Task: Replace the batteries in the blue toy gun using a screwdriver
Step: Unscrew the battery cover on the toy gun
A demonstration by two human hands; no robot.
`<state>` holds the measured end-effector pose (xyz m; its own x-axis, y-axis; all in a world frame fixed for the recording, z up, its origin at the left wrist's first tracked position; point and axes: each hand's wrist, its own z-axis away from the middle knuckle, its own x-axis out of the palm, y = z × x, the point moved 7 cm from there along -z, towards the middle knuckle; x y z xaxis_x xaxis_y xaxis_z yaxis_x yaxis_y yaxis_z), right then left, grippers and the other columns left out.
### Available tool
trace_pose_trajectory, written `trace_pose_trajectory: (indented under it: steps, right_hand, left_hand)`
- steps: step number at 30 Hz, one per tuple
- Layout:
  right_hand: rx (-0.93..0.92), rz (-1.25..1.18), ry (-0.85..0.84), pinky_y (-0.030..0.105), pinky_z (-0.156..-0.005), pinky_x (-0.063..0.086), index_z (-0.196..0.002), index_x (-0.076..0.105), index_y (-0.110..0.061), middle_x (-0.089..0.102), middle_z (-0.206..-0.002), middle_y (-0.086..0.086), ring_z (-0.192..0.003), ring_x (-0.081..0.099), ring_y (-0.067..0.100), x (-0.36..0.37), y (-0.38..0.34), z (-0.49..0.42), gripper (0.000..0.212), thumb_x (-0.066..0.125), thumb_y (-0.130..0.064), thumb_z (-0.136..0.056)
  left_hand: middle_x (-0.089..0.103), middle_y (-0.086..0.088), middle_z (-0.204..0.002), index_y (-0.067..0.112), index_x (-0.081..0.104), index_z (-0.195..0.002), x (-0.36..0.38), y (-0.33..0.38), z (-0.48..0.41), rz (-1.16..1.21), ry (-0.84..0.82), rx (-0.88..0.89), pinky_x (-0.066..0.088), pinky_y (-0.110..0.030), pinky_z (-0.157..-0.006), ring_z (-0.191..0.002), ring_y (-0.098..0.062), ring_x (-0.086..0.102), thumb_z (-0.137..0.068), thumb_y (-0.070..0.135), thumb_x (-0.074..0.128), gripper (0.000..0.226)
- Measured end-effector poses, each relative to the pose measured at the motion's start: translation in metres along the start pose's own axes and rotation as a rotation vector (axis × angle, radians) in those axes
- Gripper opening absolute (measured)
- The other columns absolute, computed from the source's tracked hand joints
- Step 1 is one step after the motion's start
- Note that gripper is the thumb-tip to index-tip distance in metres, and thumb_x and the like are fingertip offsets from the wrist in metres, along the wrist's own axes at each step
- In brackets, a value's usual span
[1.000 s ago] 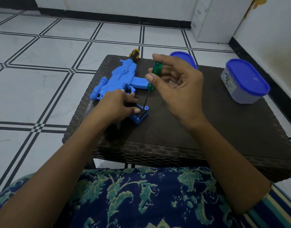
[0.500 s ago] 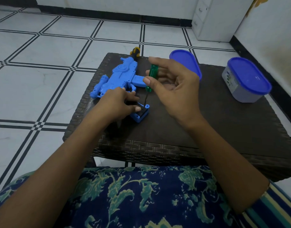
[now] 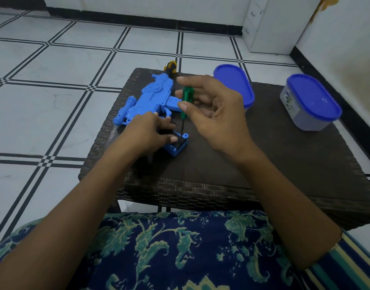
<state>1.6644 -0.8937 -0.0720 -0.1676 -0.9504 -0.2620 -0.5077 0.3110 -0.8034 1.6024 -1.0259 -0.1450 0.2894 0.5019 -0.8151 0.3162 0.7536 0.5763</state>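
Right hand (image 3: pixel 217 114): fingers pinch green screwdriver (image 3: pixel 187 99) upright, tip at grip end of gun (image 3: pixel 150 97). Left hand (image 3: pixel 146 132): fingers curled on grip. Gun lies far-left on surface (image 3: pixel 263 164). Tub (image 3: pixel 309 105) label unreadable.

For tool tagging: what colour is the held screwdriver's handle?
The screwdriver handle is green, best seen in the head view.

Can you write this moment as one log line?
right hand pinches green screwdriver upright | tip on blue battery box | left hand holds the box | blue toy gun lies on table
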Motion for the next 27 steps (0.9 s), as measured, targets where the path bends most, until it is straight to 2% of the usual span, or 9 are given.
trace_pose_trajectory:
  steps: [3,9,15,19,25,27]
  right_hand:
    - [0.017,-0.019,-0.002,0.03,-0.081,0.06,-0.122,0.062,-0.006,0.069,-0.111,0.008,-0.108,0.068,0.012,0.001,0.002,-0.001,0.036,0.066,0.006,-0.088]
    - [0.045,-0.017,0.057,0.037,-0.078,0.061,-0.119,0.064,-0.007,0.071,-0.104,0.007,-0.101,0.071,0.014,-0.005,0.007,-0.001,0.035,0.069,0.003,-0.085]
    - [0.036,0.023,0.097,0.04,-0.078,0.061,-0.12,0.065,-0.009,0.072,-0.106,0.009,-0.102,0.07,0.017,-0.006,0.009,0.0,0.037,0.072,-0.003,-0.085]
    - [0.022,0.05,0.138,0.04,-0.076,0.061,-0.117,0.066,-0.008,0.073,-0.099,0.008,-0.096,0.072,0.016,-0.011,0.009,0.0,0.035,0.074,-0.005,-0.083]
    - [-0.028,0.071,0.169,0.036,-0.077,0.061,-0.116,0.066,-0.004,0.073,-0.096,0.009,-0.092,0.072,0.016,-0.016,0.004,-0.002,0.035,0.074,-0.003,-0.082]
    - [-0.033,0.07,0.184,0.035,-0.078,0.061,-0.116,0.066,-0.003,0.073,-0.098,0.01,-0.094,0.072,0.017,-0.018,0.005,-0.003,0.035,0.075,-0.003,-0.082]
  left_hand:
    - [0.047,0.01,-0.144,0.022,0.062,-0.126,0.0,0.0,0.0,0.007,0.003,0.003,0.022,-0.036,-0.117,-0.143,-0.011,0.024,-0.084,0.028,0.07,0.043]
    - [0.047,0.008,-0.144,0.021,0.062,-0.125,0.0,0.001,0.001,0.025,0.003,0.004,0.02,-0.035,-0.117,-0.143,-0.01,0.025,-0.083,0.026,0.071,0.043]
    - [0.048,0.008,-0.143,0.021,0.063,-0.125,-0.001,0.001,0.002,0.023,0.012,0.009,0.023,-0.03,-0.114,-0.14,-0.01,0.031,-0.083,0.026,0.071,0.043]
    - [0.048,0.007,-0.143,0.022,0.062,-0.126,-0.001,0.001,0.001,0.023,0.002,0.008,0.022,-0.037,-0.117,-0.143,-0.011,0.025,-0.083,0.026,0.071,0.044]
    - [0.047,0.008,-0.144,0.021,0.061,-0.127,-0.001,0.001,0.001,0.029,-0.003,0.012,0.022,-0.034,-0.117,-0.142,-0.01,0.027,-0.083,0.026,0.071,0.045]
    - [0.047,0.008,-0.144,0.021,0.061,-0.127,-0.001,0.001,0.0,0.019,-0.011,0.006,0.021,-0.038,-0.118,-0.143,-0.011,0.024,-0.084,0.027,0.071,0.045]
